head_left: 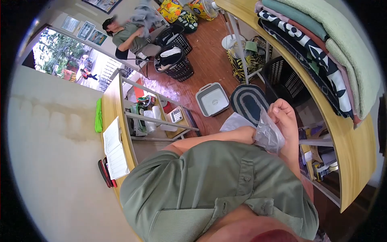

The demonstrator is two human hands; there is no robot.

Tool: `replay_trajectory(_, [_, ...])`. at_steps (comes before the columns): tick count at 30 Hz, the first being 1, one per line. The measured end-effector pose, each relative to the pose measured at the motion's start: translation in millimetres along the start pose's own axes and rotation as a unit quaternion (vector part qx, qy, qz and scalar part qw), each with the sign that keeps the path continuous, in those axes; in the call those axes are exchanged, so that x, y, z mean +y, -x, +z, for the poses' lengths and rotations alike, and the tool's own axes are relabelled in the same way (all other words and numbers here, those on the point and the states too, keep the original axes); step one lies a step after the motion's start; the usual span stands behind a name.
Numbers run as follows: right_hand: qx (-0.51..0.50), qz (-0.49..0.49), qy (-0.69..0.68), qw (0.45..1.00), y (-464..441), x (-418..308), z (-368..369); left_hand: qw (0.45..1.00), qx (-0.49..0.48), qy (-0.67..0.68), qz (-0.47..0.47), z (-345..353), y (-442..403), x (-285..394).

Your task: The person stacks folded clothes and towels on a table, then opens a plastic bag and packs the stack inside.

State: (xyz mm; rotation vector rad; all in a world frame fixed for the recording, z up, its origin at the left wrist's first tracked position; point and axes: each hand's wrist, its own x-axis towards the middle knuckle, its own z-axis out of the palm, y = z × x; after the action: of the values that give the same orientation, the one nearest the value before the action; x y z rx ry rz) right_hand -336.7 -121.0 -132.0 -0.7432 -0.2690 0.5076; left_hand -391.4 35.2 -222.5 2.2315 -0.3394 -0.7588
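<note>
A clear plastic bag (269, 135) hangs between my two hands in front of my chest. My right hand (283, 112) is closed, its fingers curled in a pinch at the bag's upper edge. My left hand (250, 134) reaches across from the left and meets the bag's other side; its fingers are mostly hidden. Beyond my left forearm shows a piece of whitish plastic (238, 122), and I cannot tell whether it belongs to the same bag. On the table to my right lies a stack of folded cloths (318, 52), green, pink and black-and-white patterned.
The wooden table (354, 173) curves along my right. A grey basin (212, 100) and an oval mat (249, 104) lie on the floor ahead. Black laundry baskets (175, 62) stand farther off, beside a seated person (135, 40) handling grey cloth. An open notebook (115, 149) rests on the left table.
</note>
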Motion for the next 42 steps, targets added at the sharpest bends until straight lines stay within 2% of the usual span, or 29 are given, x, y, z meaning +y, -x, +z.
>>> replay_trajectory(7, [0.02,0.014,0.025,0.999,-1.9,2.3,-9.5,1.0,0.011,0.015,0.008,3.6,-2.9,-5.3])
replay_trajectory(9, [0.028,0.022,0.02,0.999,-2.4,-1.3,-5.4,0.997,0.029,0.043,0.059,13.7,-11.6,-23.2])
replay_trajectory(11, [0.036,0.033,0.016,0.999,-4.8,-2.6,-5.8,0.996,0.033,0.054,0.06,21.3,-18.2,-35.3])
replay_trajectory(13, [-0.023,-0.058,0.034,0.997,-11.0,-2.7,-12.0,0.995,0.033,0.067,0.06,29.9,-24.6,-47.2])
replay_trajectory(14, [-0.021,-0.056,0.034,0.998,-13.0,-7.1,-9.1,0.994,0.048,0.047,0.081,34.8,-29.0,-54.9])
replay_trajectory(16, [-0.071,-0.115,-0.097,0.986,-18.4,-21.2,-0.1,0.993,0.056,0.031,0.104,37.5,-32.2,-56.2])
replay_trajectory(17, [-0.087,-0.129,-0.115,0.981,-23.0,-23.6,-2.5,0.991,0.066,0.028,0.111,36.2,-31.8,-54.7])
replay_trajectory(20, [-0.046,-0.112,-0.149,0.981,-42.9,-14.2,-20.2,0.992,0.067,0.019,0.106,28.0,-26.9,-39.7])
replay_trajectory(22, [-0.088,-0.114,-0.196,0.97,-43.5,-22.1,-23.0,0.993,0.054,0.005,0.103,35.8,-32.5,-42.0])
replay_trajectory(23, [-0.156,-0.116,-0.248,0.949,-44.9,-26.3,-23.8,0.988,0.085,-0.003,0.129,39.7,-36.7,-55.4])
replay_trajectory(25, [-0.13,-0.123,-0.237,0.955,-43.6,-32.1,-18.9,0.982,0.112,-0.011,0.153,38.4,-34.8,-57.9])
replay_trajectory(27, [-0.108,-0.121,-0.206,0.965,-46.6,-31.3,-25.3,0.989,0.091,0.021,0.118,37.9,-33.8,-56.4])
replay_trajectory(31, [-0.108,-0.124,-0.225,0.96,-45.3,-25.4,-30.7,0.985,0.099,0.007,0.141,31.3,-28.7,-48.4])
replay_trajectory(33, [-0.093,-0.123,-0.211,0.965,-43.2,-24.4,-28.2,0.996,0.055,0.012,0.066,28.5,-25.3,-46.2])
replay_trajectory(34, [-0.093,-0.123,-0.212,0.965,-43.5,-23.1,-29.6,0.996,0.055,0.011,0.066,28.4,-24.9,-47.9])
replay_trajectory(36, [-0.181,-0.127,-0.22,0.95,-43.8,-20.2,-33.9,0.996,0.045,0.002,0.08,29.2,-23.8,-50.7])
replay_trajectory(37, [-0.182,-0.124,-0.22,0.95,-39.6,-22.7,-27.7,0.996,0.047,0.003,0.08,21.9,-17.1,-37.0])
replay_trajectory(39, [-0.084,-0.02,-0.059,0.994,-24.0,-29.6,-6.4,0.987,0.085,0.136,-0.009,-5.3,2.4,6.9])
replay_trajectory(40, [-0.149,-0.047,0.06,0.986,-20.1,-20.5,-5.6,0.985,0.099,0.139,-0.009,-10.2,3.4,8.5])
replay_trajectory(41, [-0.114,-0.074,0.282,0.95,-9.9,-11.4,3.7,0.962,0.184,0.2,-0.003,-16.1,3.5,8.9])
replay_trajectory(42, [-0.076,-0.104,0.489,0.862,1.2,-4.4,14.6,0.927,0.269,0.26,0.006,-22.1,3.0,8.5])
